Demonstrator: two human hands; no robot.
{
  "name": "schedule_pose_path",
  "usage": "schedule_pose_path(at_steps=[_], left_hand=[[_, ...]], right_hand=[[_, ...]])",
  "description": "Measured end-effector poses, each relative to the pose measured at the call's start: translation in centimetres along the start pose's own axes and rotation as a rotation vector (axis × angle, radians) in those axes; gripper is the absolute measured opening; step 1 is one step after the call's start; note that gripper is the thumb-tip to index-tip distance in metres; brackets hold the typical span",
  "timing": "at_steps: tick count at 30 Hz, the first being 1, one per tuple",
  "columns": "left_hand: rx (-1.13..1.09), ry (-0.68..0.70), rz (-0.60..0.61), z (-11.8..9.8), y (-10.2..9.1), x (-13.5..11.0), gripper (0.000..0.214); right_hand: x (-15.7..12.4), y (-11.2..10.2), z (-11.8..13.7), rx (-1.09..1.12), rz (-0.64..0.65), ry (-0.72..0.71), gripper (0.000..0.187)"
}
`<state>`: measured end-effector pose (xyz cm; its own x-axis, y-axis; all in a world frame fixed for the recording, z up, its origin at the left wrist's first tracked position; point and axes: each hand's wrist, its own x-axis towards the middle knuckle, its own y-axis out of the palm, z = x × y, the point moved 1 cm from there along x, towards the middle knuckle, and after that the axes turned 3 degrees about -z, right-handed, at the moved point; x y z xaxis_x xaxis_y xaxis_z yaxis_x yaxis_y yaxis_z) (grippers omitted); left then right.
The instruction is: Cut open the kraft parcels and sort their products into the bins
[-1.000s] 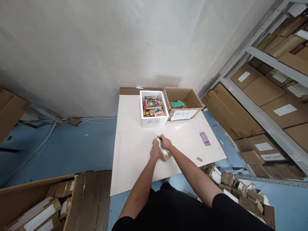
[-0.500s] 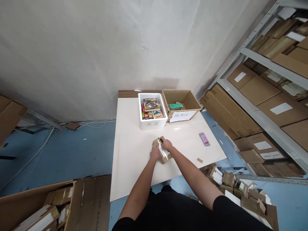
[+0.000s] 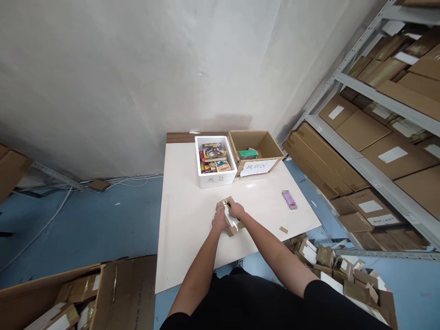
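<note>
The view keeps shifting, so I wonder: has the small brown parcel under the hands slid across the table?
No. The parcel stays just as far in front of the white box; only the view itself has shifted.

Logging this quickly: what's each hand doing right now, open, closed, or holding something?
Left hand: gripping the small cardboard parcel on the white table.
Right hand: closed on the same parcel's top; what it pinches cannot be told.

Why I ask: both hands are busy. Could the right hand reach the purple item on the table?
Probably yes: bare table lies between the right hand and the purple item, once it leaves the box.
</note>
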<state>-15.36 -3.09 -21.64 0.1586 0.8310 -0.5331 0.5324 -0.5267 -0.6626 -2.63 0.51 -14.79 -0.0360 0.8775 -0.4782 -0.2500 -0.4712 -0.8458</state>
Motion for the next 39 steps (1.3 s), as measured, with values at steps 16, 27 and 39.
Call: schedule_pose_path(at_steps=[16, 27, 39], left_hand=[[0.151, -0.082, -0.001, -0.9, -0.7, -0.7, 0.132], [0.217, -0.053, 0.0, -1.0, -1.3, -1.0, 0.133], [0.404, -0.181, -0.117, -0.2, 0.4, -4.6, 0.102]], right_hand=[[-7.1, 2.3, -3.4, -0.175, 0.168, 0.041, 0.052], [-13.3, 5.7, -12.4, 0.151, -0.084, 0.322, 0.054], [-3.4, 9.9, -9.6, 0.766, -0.275, 0.452, 0.105]])
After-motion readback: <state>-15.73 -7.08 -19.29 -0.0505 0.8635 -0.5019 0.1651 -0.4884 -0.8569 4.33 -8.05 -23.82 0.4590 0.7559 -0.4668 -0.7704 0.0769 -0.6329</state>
